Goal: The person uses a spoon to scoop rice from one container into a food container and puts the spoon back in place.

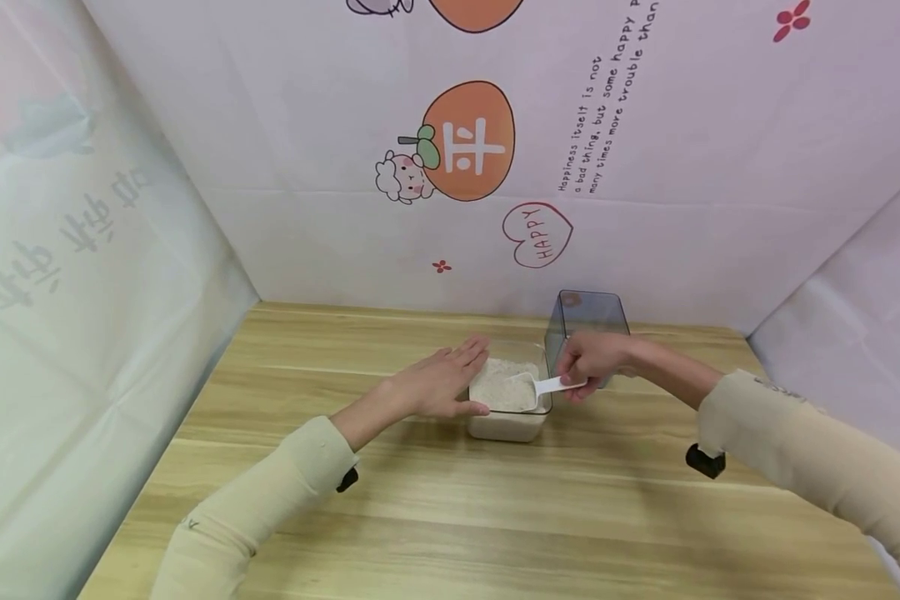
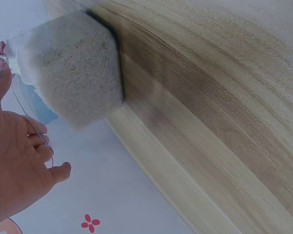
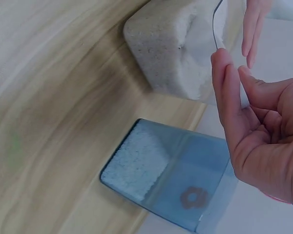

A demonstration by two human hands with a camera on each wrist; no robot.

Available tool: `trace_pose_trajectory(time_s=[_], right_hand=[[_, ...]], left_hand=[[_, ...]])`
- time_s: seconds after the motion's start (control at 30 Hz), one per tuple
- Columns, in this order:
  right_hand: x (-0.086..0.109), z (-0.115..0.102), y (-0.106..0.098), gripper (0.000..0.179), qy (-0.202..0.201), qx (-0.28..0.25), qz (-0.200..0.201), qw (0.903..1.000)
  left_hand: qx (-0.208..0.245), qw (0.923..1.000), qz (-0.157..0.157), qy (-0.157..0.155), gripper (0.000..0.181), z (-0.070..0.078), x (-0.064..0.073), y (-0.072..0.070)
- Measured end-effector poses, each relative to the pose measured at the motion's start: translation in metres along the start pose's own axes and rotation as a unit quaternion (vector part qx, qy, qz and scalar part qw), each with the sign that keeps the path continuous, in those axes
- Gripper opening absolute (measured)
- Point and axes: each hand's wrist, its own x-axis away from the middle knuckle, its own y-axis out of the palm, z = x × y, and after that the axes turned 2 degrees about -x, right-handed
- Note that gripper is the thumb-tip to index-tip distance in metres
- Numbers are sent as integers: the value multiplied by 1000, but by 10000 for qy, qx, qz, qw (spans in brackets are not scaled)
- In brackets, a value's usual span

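Observation:
A clear container [image 1: 506,427], filled well up with pale rice-like grains [image 2: 78,68], stands on the table. My left hand [image 1: 444,382] rests along its left rim, fingers extended and thumb apart toward the near corner. In the left wrist view this left hand [image 2: 22,161] lies against the clear upper wall. From the right, my right hand [image 1: 591,362] pinches the handle of a white scoop [image 1: 543,386]. The scoop's head sits down in the grains, partly hidden. The right wrist view shows my right hand [image 3: 263,126] with thumb and fingers closed on the handle.
Behind my right hand stands a blue-tinted clear container [image 1: 592,312], with pale grains [image 3: 136,158] in its lower part. The wooden table [image 1: 450,517] ends at a printed cloth [image 1: 330,208] hanging at the back. More cloth hangs at both sides.

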Motion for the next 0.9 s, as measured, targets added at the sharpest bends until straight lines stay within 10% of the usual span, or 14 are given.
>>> trace_pose_trajectory(time_s=[0.9], right_hand=[[6, 63, 17, 31, -864, -2306, 196, 9690]], left_hand=[[17, 10000, 33, -64, 100, -2, 0, 3]])
